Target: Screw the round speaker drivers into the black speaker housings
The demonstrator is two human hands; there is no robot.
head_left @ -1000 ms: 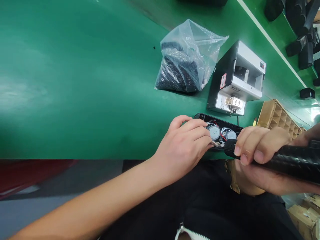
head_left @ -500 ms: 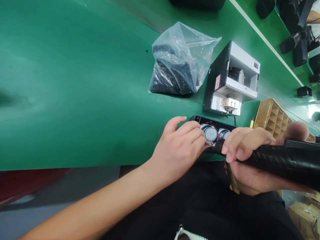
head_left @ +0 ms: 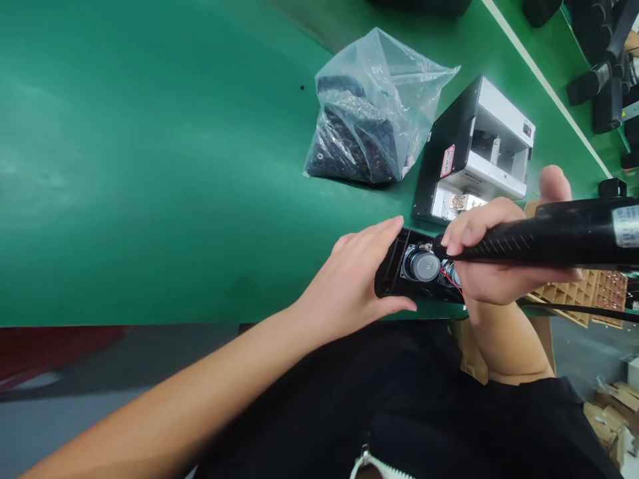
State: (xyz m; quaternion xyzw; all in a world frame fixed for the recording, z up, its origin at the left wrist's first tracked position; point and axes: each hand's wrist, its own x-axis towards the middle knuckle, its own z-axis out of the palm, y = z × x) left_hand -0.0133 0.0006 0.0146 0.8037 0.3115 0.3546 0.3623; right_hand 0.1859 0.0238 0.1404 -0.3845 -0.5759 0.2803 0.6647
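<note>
Left hand: spread [head_left: 349, 283], its straight fingers close together and its thumb well apart, set about the left end of the housing; fingertips reach the far corner, the thumb lies along the near edge.
Right hand: wrapped around the screwdriver [head_left: 492, 246], fingers curled on its front part, thumb raised above the body.
Screwdriver: black, thick-bodied [head_left: 589, 229], tilted nearly flat, with a pale label at the right; its tip end is over the far side of the housing, but contact there cannot be told.
Housing: long, black, open-topped [head_left: 392, 269], lying between the hands near the bench's front edge, its right part hidden by the right hand.
Speaker drivers: 2 round metal-backed units [head_left: 424, 266] inside the housing, the right 1 partly covered.
Red wire: beside the right driver [head_left: 453, 282].
Bench: green [head_left: 150, 199].
Plastic bag: clear, with dark pieces inside [head_left: 359, 126], beyond the left hand.
Machine: black and silver [head_left: 446, 156], right of the bag.
</note>
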